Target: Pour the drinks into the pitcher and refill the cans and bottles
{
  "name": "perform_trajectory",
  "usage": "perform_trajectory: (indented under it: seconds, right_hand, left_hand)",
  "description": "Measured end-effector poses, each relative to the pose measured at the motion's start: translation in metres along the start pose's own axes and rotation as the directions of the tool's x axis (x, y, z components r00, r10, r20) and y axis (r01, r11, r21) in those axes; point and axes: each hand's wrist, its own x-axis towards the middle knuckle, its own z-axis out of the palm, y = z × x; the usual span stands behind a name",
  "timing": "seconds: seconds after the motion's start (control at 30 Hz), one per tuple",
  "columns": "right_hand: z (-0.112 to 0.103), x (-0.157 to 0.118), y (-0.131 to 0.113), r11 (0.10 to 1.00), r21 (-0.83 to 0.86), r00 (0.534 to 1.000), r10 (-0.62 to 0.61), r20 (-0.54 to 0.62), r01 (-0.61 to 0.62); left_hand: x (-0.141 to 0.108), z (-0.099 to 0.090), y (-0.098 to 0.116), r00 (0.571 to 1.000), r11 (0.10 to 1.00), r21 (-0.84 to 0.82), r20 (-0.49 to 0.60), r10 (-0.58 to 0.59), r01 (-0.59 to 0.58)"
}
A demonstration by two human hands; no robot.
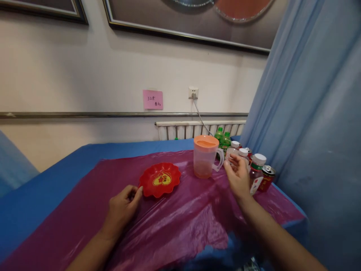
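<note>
On the pink plastic sheet lies a red scalloped plate (146, 176) with a yellow heart-shaped print. My left hand (124, 205) is at its near-left rim, thumb against the edge and fingers curled in a pinch. Right of the plate stands a clear plastic pitcher (201, 163) with an orange lid, a little liquid-like colour at its bottom. Just right of its handle (221, 160) is my right hand (239, 177), raised with curled fingers drawn toward the thumb. Whatever those fingers hold, if anything, cannot be made out. Several white-capped bottles (256, 171) stand behind and beside this hand.
Green bottles (222, 138) stand behind the pitcher, and a red can (267, 178) is at the right edge. A blue curtain (316, 131) hangs close on the right. Along the wall are a radiator (183, 123), a plugged socket (193, 92) and a pink note (152, 99).
</note>
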Motion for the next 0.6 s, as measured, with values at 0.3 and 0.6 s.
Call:
perform_trajectory:
  seconds: [0.3,0.6]
  right_hand:
    - [0.040,0.036,0.062,0.993,0.021,0.989,0.117,0.089,-0.119]
    - [0.054,0.039,0.061,0.993,0.083,0.996,0.080,0.033,-0.082]
  left_hand:
    - [-0.004,-0.028,-0.012,0.861,0.957,0.281,0.501,-0.081,-0.073]
    - [-0.007,-0.030,-0.087,0.882,0.802,0.596,0.368,-0.294,0.019]
